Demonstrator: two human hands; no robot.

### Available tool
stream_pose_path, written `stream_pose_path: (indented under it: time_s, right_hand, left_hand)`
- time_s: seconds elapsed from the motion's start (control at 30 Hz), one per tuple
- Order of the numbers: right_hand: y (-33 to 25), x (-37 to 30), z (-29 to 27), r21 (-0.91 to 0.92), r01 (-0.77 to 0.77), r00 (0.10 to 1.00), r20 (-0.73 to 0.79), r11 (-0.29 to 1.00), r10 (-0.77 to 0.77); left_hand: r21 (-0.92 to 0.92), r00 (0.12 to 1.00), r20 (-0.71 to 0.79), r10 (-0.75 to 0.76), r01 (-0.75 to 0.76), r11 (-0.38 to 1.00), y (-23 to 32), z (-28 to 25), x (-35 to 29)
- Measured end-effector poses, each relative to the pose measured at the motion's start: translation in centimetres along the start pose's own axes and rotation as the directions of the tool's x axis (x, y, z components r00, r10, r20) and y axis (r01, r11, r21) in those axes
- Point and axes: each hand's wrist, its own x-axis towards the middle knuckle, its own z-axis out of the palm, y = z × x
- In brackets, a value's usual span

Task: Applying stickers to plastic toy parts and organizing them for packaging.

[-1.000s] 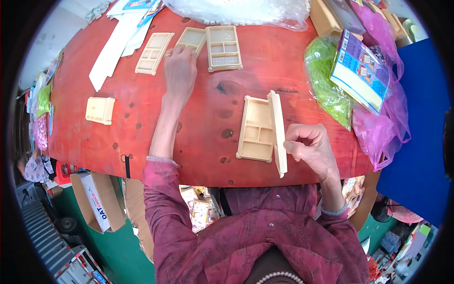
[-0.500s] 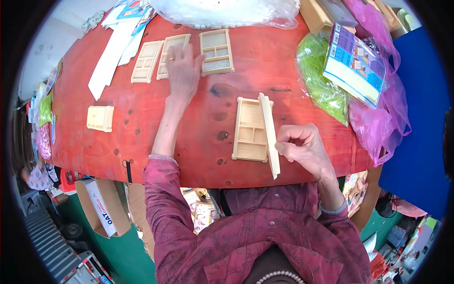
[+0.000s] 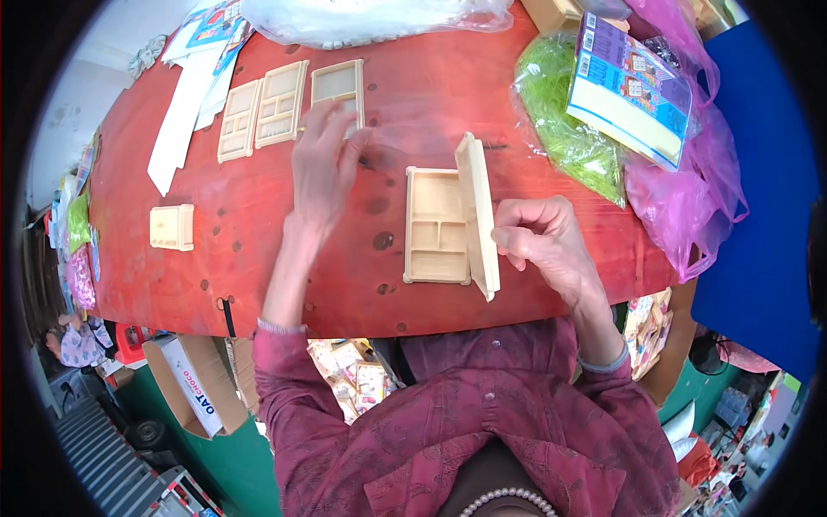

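A cream compartment tray [image 3: 435, 195] lies flat on the red table in front of me. Along its right side, a second cream tray-like piece [image 3: 479, 215] stands tilted on edge, pinched at its right edge by my right hand [image 3: 547, 241]. My left hand [image 3: 323, 168], blurred by motion, hovers with fingers apart and nothing visible in them. It partly covers the near end of a divided tray [image 3: 334, 82] at the back. Two similar trays, a middle one [image 3: 280, 102] and a left one [image 3: 239, 122], lie beside that tray.
At left sits a small cream box-like piece [image 3: 172, 227]. Behind it are white paper strips [image 3: 177, 138]. A clear plastic bag [image 3: 370, 19] lies at the back. On the right are a bag of green shreds [image 3: 560, 112], printed card [image 3: 633, 90] and a pink bag [image 3: 680, 211].
My left hand has drawn back toward me from the middle rear tray. My right hand has raised the tilted piece more upright. The whole view has shifted slightly.
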Motion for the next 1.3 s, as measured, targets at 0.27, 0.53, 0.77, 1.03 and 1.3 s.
stream_pose_path:
  time_s: [0.27, 0.53, 0.77, 1.03, 1.3]
  right_hand:
    - [-0.2, -0.2, 0.7, -0.090, 0.106, 0.994, -0.007, 0.990, -0.107]
    - [0.6, -0.6, 0.5, -0.191, 0.156, 0.986, -0.036, 0.969, -0.166]
    - [0.7, -0.4, 1.0, -0.225, 0.171, 0.979, -0.069, 0.959, -0.191]
    - [-2.6, 6.9, 1.1, -0.648, 0.218, 0.940, -0.063, 0.730, -0.336]
    - [2.1, 17.7, 2.0, -0.862, 0.335, 0.835, 0.085, 0.381, -0.543]
  left_hand:
    - [-0.740, 0.802, 0.589, -0.102, 0.586, 0.329, 9.6, -1.6, -2.9]
    - [-0.755, 0.810, 0.571, -0.134, 0.582, 0.301, 10.3, -0.7, -3.3]
    - [-0.747, 0.766, 0.640, -0.062, 0.639, 0.187, 9.4, -0.3, -3.7]
    - [-0.787, 0.874, 0.374, -0.309, 0.476, 0.393, 8.3, 0.0, -3.8]
    - [-0.071, 0.984, 0.086, -0.153, 0.160, 0.985, 6.0, 0.7, -7.3]
